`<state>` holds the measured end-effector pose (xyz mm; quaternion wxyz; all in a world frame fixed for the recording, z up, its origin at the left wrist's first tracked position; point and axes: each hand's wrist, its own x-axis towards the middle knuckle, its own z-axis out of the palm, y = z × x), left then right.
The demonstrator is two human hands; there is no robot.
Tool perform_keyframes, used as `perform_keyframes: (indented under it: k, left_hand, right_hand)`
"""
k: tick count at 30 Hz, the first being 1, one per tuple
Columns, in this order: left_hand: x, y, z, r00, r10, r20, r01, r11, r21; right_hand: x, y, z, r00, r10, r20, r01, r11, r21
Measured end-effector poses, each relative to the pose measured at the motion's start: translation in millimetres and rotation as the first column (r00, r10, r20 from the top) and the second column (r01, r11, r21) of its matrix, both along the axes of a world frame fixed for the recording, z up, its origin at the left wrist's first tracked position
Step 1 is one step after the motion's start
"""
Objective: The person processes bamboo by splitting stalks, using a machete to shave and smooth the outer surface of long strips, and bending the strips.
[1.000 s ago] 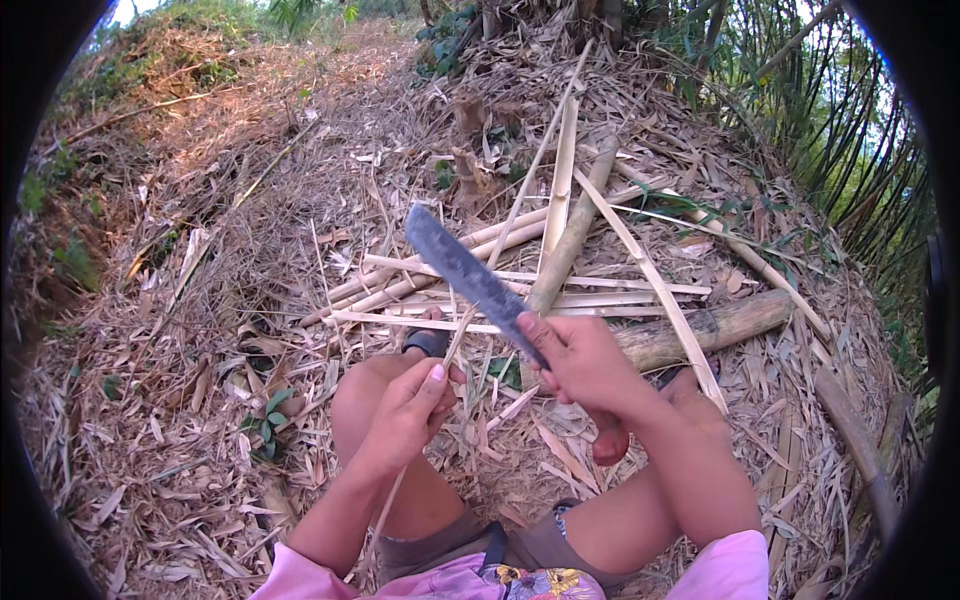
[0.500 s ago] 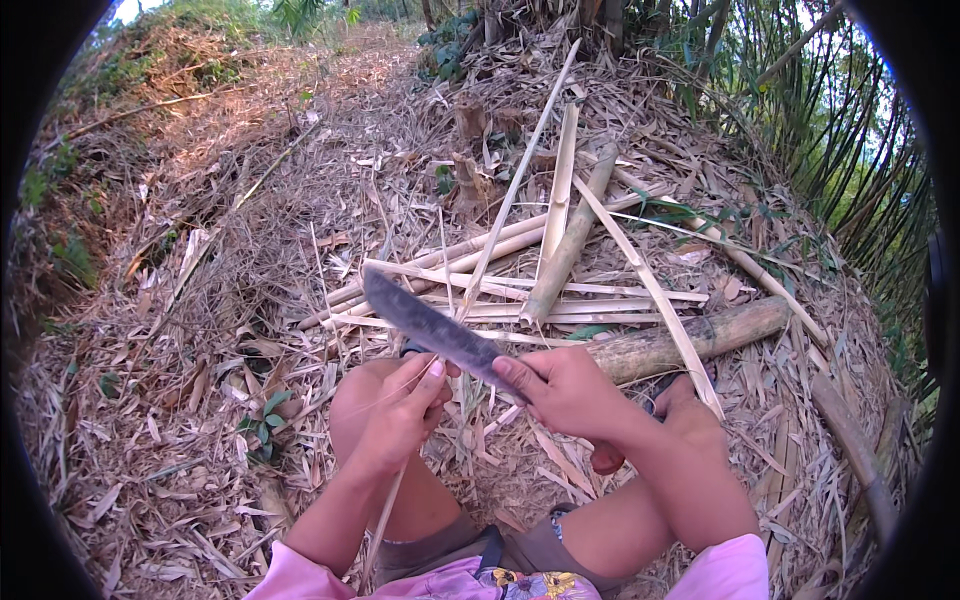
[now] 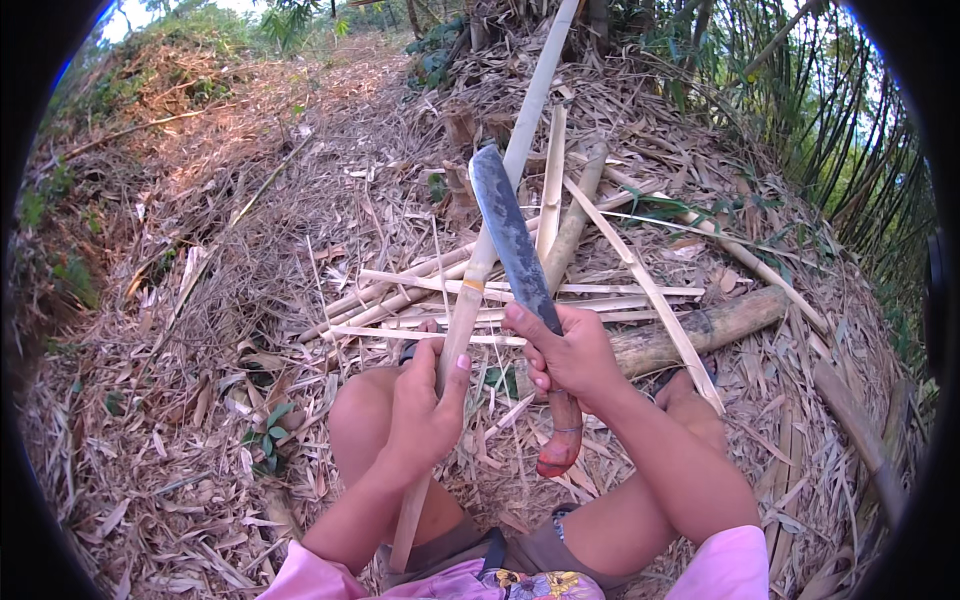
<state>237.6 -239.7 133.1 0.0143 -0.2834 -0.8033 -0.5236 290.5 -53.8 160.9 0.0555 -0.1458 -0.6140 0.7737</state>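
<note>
My left hand (image 3: 428,400) is closed around a long pale bamboo strip (image 3: 466,310). The strip slants from near my lap up past the top edge, its broad face turned toward me. My right hand (image 3: 565,355) grips a machete (image 3: 515,235) by its handle, whose reddish curved end (image 3: 562,450) sticks out below the fist. The dark, worn blade points up and slightly left. Its tip overlaps the strip in the view; whether they touch I cannot tell.
Split bamboo pieces (image 3: 620,303) lie crossed on the leaf-strewn ground ahead of me. A thick bamboo pole (image 3: 700,335) rests at the right, by my foot. A cut stump (image 3: 462,190) stands farther off. Bamboo stems (image 3: 850,130) grow at the far right.
The machete has swung from pointing left to pointing up, with my right hand slightly lower. The strip in my left hand has turned from its thin edge to its broad face.
</note>
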Motion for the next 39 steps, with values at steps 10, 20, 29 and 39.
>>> perform_keyframes:
  k: [10,20,29,39]
  left_hand:
    - [13,12,4,0.855,-0.211,0.474,0.124,0.970,0.208]
    - [11,14,36,0.859,-0.082,0.505,0.003,0.988,0.156]
    - [-64,-12,43,0.948,-0.009,0.319,-0.225,0.688,0.689]
    - [-39,-1,39,0.974,0.044,0.221,-0.210,0.533,0.819]
  right_hand:
    - [5,8,-9,0.997,-0.028,-0.073,0.033,0.997,0.065]
    - [3,-3,-14,0.944,-0.180,-0.277,0.246,0.943,0.225]
    - [16,5,-2,0.957,-0.167,-0.235,0.265,0.834,0.484]
    - [17,-24,-19,0.965,0.200,0.169,-0.241,0.928,0.283]
